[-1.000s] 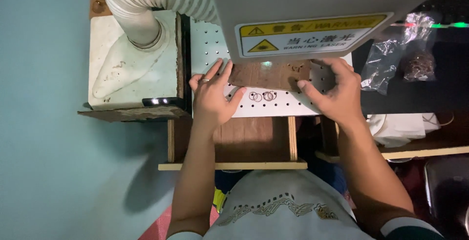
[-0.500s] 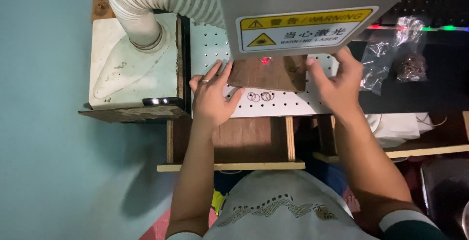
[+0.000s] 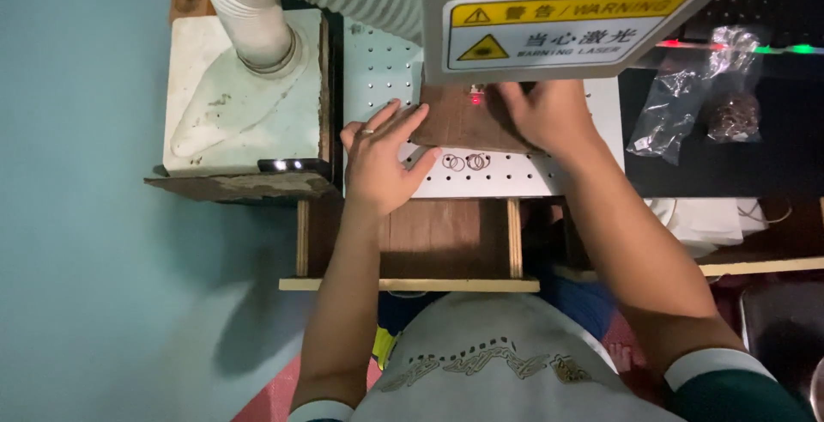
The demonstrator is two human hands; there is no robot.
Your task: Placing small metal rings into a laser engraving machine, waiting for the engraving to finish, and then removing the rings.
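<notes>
While fingers spread, both hands touch board

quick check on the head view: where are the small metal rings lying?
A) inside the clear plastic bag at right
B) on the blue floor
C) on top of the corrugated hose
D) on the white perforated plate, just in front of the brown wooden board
D: the small rings lie loose on the white perforated plate, just at the near edge of the brown wooden board, between the left hand and the right hand.
</notes>
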